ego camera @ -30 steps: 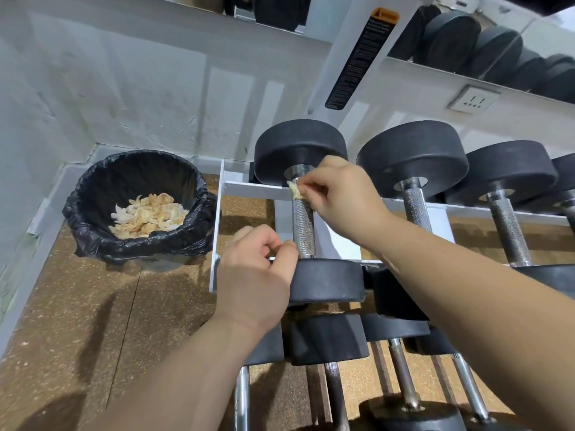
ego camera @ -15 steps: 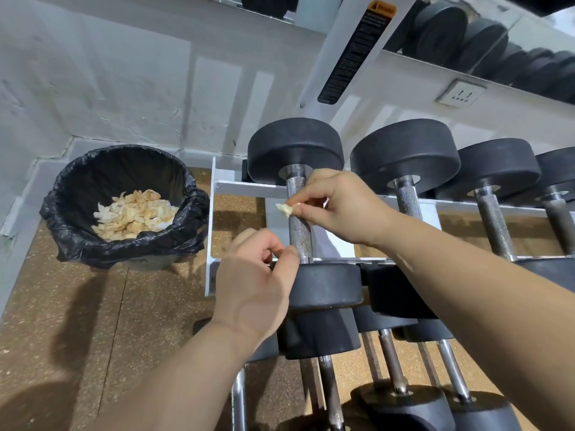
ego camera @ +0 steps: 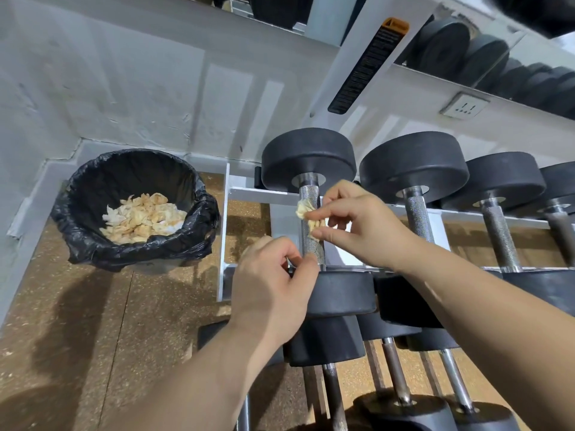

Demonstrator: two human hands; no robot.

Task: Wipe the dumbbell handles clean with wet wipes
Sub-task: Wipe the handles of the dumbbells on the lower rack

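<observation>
The right hand's (ego camera: 367,231) grip is a fingertip pinch on a crumpled, yellowed wipe (ego camera: 303,209), pressed against the left side of the handle (ego camera: 308,191) of the end dumbbell (ego camera: 308,160). The left hand (ego camera: 267,293) is curled, its thumb and forefinger closing on the low end of the same handle, just above the near head. That dumbbell lies across the rack (ego camera: 258,194), handle pointing away from the person, with others beside and below it. The handle is knurled steel, stiff and rough, so the wipe will likely drag and snag rather than slide. The wipe itself is light, soft and limp, easily torn, and looks spent. It seems best held bunched between fingertips and wrapped partly round the bar, then worked along the bar's length. The dumbbell is heavy and sits firmly, so it probably needs only steadying or a slight roll at the handle to bring the hidden side up. A lined bin (ego camera: 93,244) on the floor to the left holds used wipes (ego camera: 143,219).
</observation>
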